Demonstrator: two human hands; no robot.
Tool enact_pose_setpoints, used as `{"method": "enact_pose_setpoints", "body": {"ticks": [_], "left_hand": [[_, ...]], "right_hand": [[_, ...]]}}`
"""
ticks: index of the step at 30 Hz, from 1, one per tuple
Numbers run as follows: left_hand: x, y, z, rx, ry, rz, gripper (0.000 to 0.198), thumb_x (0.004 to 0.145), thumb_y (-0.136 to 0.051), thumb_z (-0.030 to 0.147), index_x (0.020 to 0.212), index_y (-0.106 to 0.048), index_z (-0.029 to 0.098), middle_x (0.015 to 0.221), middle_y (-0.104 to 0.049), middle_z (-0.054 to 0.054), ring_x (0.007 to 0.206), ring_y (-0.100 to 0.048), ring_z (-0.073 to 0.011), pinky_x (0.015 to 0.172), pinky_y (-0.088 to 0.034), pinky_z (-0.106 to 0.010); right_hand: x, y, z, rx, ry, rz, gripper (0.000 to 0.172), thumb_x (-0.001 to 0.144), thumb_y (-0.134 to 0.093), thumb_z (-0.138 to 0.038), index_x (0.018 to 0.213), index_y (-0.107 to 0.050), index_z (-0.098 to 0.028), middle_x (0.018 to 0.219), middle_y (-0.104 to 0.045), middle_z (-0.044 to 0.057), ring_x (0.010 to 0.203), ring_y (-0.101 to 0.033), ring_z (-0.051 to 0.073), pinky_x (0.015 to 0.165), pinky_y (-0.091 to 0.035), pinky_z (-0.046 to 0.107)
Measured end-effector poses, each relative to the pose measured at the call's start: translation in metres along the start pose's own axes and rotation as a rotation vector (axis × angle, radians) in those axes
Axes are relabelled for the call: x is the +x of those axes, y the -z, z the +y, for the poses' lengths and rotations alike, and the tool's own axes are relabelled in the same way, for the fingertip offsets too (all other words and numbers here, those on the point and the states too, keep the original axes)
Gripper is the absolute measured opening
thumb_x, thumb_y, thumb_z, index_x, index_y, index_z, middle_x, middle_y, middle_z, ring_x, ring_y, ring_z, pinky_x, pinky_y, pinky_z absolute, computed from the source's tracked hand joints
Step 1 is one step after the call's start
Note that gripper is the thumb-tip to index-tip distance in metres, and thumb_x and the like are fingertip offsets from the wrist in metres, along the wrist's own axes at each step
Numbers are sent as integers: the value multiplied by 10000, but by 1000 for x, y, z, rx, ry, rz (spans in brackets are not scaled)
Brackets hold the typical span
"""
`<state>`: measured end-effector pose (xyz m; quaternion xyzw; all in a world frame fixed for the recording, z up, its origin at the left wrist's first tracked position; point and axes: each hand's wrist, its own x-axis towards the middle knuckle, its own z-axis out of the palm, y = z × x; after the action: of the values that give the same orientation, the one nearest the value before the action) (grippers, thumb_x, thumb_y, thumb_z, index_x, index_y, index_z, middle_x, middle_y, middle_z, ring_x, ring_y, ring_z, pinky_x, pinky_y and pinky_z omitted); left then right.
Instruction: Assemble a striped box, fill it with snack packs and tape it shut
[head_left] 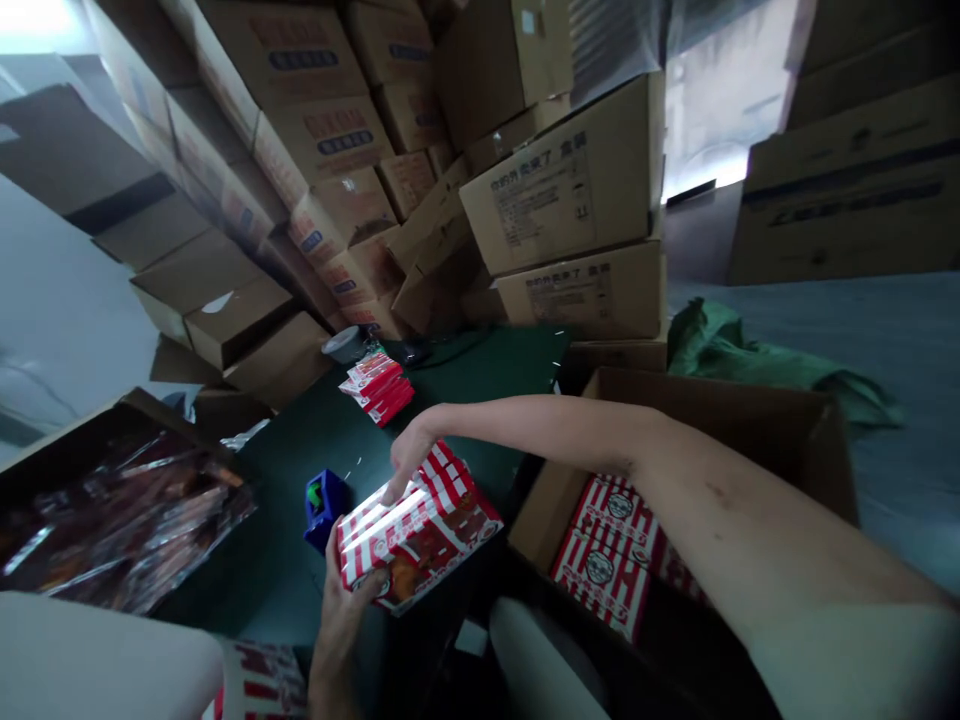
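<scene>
A red-and-white striped carton [420, 530] lies tilted on the dark green table [480, 370] just in front of me. My left hand [345, 590] grips its near left end from below, fingers curled round the edge. My right hand [409, 455] reaches in from the right and presses its fingers on the carton's top far edge. A blue tape dispenser [324, 505] stands just left of the carton.
An open cardboard box [750, 410] at right holds more striped cartons [607, 560]. A box of foil-wrapped packets [127, 520] sits at left. Small red packets [379, 385] and a tape roll [345, 343] lie further back. Stacked cardboard boxes [570, 190] wall the rear; a green cloth [720, 345] lies right.
</scene>
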<state>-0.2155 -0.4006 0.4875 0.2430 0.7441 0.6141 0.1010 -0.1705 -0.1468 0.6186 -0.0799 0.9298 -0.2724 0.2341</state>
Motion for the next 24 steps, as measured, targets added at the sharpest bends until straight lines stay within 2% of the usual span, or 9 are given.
{"method": "enact_pose_setpoints", "body": {"ticks": [3,5,9,11,14,16,20,22,24], "left_hand": [[0,1,1,22,20,-9,1018,535,-776,450,1422,-298,305,1381,-493,-69,1209,-526,-328,859,-537,-350],[3,4,1,37,25,-40,1006,565,-777,408,1432,-280,298,1415,-460,-75,1245,-498,-321,906,-516,-357],[4,7,-1,35,52,-50,1054,565,-789,369,1453,-227,288,1410,-461,-90,1248,-495,-323,927,-505,-366],[0,6,0,3,43,-53,1055,566,-789,357,1453,-223,285,1424,-443,-90,1265,-481,-313,933,-498,-347],[-3,4,6,-40,11,-79,1013,567,-793,340,1430,-265,276,1416,-455,-90,1254,-493,-299,940,-490,-330],[-2,-1,13,-72,9,-95,1019,554,-803,351,1420,-274,260,1381,-491,-102,1217,-526,-299,929,-496,-335],[-8,-18,29,-103,1,-114,1056,560,-770,406,1441,-220,210,1374,-485,-146,1239,-499,-317,978,-457,-396],[-27,-25,33,-66,-5,-19,1086,563,-754,362,1460,-172,171,1403,-438,-182,1262,-468,-333,1028,-400,-452],[-53,-23,35,-57,-9,148,1105,523,-786,249,1460,-209,147,1403,-434,-198,1250,-474,-338,1069,-341,-483]], "right_hand": [[0,-15,-9,-88,26,57,499,450,-838,-467,769,-581,-183,879,-625,-7,1008,-572,315,838,-481,405],[0,-26,-11,-138,28,106,565,442,-843,-420,886,-583,-187,953,-619,2,1028,-561,330,826,-484,409],[-2,-42,-12,-274,58,143,824,445,-812,-551,1118,-545,-158,1054,-619,36,1001,-575,333,768,-499,375],[-6,-47,-12,-324,71,197,933,441,-789,-610,1200,-514,-142,1162,-596,83,1064,-546,360,829,-482,418],[-11,-50,-11,-330,67,295,1059,402,-818,-555,1310,-447,-154,1330,-496,158,1199,-452,404,965,-393,505],[-13,-49,-10,-329,53,312,1095,369,-837,-513,1331,-435,-179,1342,-485,175,1209,-449,415,976,-376,529],[-17,-51,-19,-340,38,336,990,388,-828,-512,1269,-497,-203,1226,-577,159,1083,-569,391,859,-469,477],[-20,-60,-30,-366,45,361,882,445,-807,-490,1225,-526,-188,1132,-624,160,968,-632,375,743,-511,432],[-21,-68,-39,-402,86,399,740,525,-770,-463,1169,-558,-164,1015,-662,160,889,-661,367,663,-518,406]]}}
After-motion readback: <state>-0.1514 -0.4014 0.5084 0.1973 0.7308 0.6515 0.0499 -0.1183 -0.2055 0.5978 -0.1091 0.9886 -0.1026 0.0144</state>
